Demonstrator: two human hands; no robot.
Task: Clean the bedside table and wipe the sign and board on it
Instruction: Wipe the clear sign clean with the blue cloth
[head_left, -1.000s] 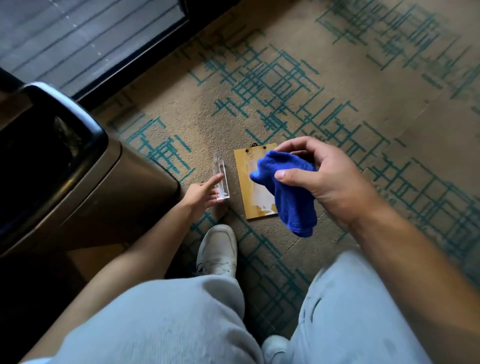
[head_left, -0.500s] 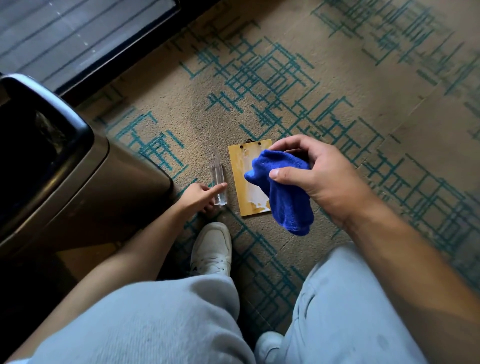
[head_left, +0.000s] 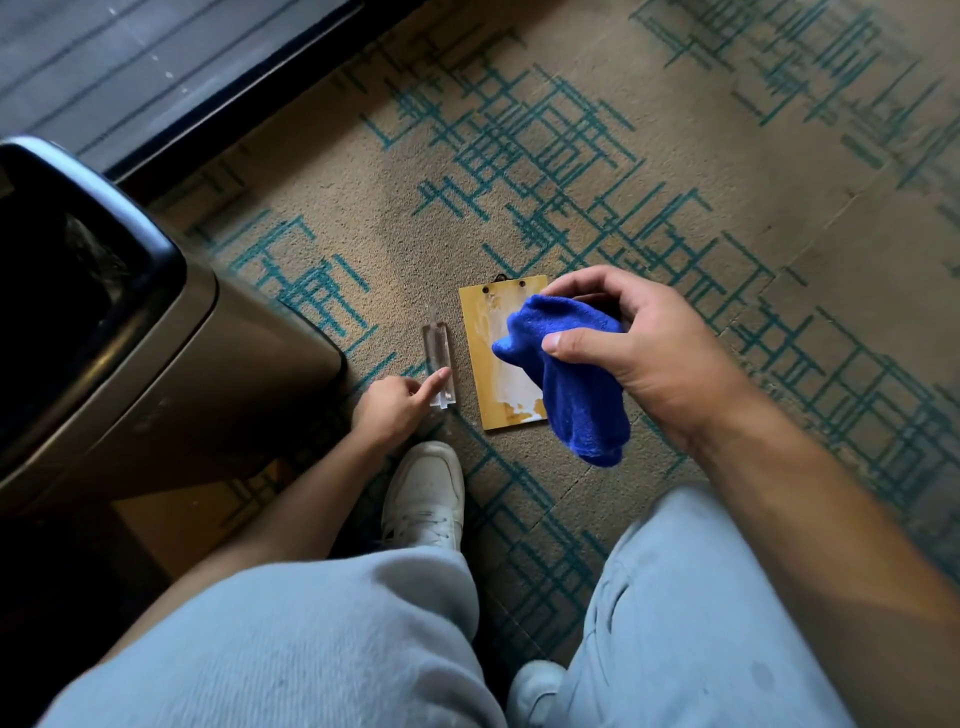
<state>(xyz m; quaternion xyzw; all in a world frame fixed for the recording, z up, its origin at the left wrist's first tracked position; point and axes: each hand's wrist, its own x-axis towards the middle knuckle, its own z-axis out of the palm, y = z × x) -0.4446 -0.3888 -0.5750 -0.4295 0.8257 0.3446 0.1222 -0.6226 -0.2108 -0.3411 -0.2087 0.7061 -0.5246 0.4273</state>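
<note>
- Patterned carpet (head_left: 675, 171) carries the yellow board (head_left: 485, 364) and clear acrylic sign (head_left: 440, 358), lying side by side.
- Right hand (head_left: 639, 353): grip pinching a blue cloth (head_left: 576, 384) above the board.
- Left hand (head_left: 395, 410): forefinger extended, touching the sign, other fingers curled.

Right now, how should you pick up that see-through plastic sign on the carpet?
Probably by its long edges, pinched near the middle, coming straight down from above. The clear sign lies on the carpet as a narrow strip, so thumb and finger can span its width. The left hand already touches its near end; the board lies apart on its right.
</note>
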